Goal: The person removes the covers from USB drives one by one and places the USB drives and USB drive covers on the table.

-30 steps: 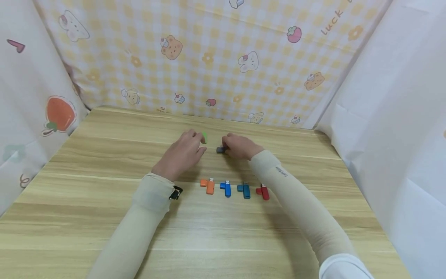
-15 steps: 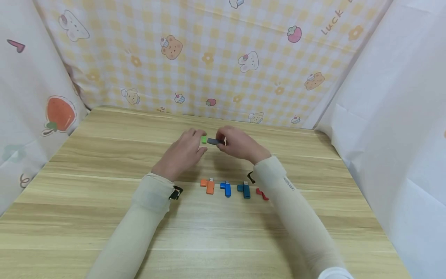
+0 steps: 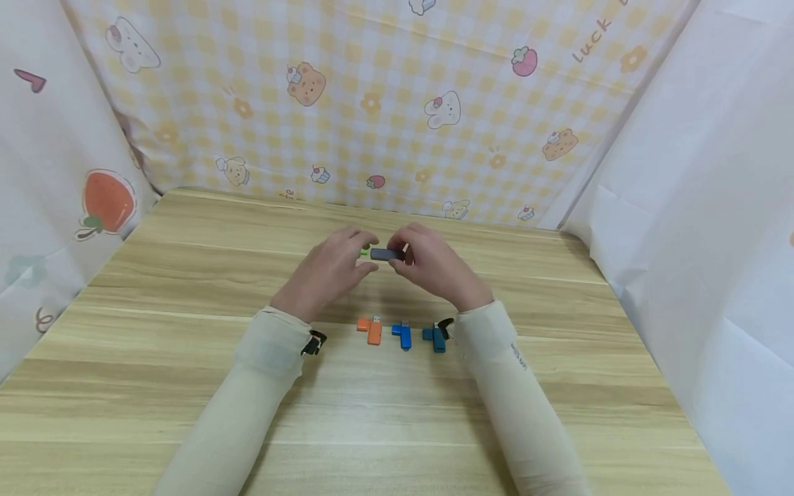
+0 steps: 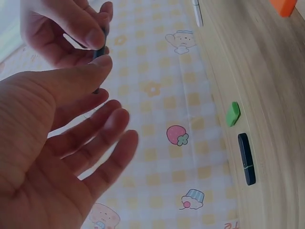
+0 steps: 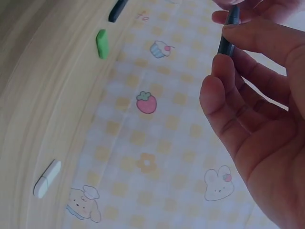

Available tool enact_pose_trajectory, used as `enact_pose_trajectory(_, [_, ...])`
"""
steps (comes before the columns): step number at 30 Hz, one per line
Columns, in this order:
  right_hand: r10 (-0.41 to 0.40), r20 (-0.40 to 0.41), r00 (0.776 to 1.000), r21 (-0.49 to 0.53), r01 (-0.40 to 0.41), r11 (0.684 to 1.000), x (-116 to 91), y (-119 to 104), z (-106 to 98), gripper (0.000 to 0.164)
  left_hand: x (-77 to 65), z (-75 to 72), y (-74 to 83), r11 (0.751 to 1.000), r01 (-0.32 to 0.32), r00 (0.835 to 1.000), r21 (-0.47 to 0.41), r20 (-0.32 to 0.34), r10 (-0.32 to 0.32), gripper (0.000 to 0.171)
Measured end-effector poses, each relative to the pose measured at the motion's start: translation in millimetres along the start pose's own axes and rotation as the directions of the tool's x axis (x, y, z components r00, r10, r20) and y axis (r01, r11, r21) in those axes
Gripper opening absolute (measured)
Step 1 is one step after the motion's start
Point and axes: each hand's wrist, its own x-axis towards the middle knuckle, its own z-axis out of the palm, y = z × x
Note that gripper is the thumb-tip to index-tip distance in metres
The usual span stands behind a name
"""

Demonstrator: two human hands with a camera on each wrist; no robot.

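Note:
My right hand point(image 3: 439, 267) pinches a dark grey USB flash drive point(image 3: 386, 254) between thumb and fingers, raised over the far part of the table. Thumb and index finger of my left hand point(image 3: 329, 272) stand apart around the drive's left end. The left wrist view shows the left thumb crossing in front of the drive; whether it touches is hard to tell. Beneath lie a green USB stick point(image 4: 233, 114), a black capped USB stick point(image 4: 246, 159) and a white one point(image 5: 47, 179).
Nearer on the wooden table point(image 3: 372, 413) lie uncapped drives with caps beside them: orange point(image 3: 375, 332), blue point(image 3: 406, 336) and teal point(image 3: 439, 338). A patterned curtain point(image 3: 372, 103) closes off the back, and white cloth point(image 3: 695, 207) hangs at the right.
My right hand has lifted the grey drive off the table and brought it left, between the left fingers. The left hand has shifted slightly right. The right sleeve now covers the red drive.

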Motion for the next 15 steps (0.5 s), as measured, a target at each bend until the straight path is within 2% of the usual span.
enact_pose_trajectory(7, [-0.054,-0.049,0.997,-0.009,0.053,0.999,-5.2,-1.4,2.3,0.013,-0.3,-0.8,2.6,0.998,-0.059,0.997,-0.007,-0.058,0.058,0.033])
enact_pose_trajectory(15, [-0.065,-0.075,0.995,0.0,0.065,0.998,-8.0,2.9,6.2,0.015,0.3,-0.1,3.5,0.995,-0.092,0.993,-0.024,-0.071,0.09,0.021])
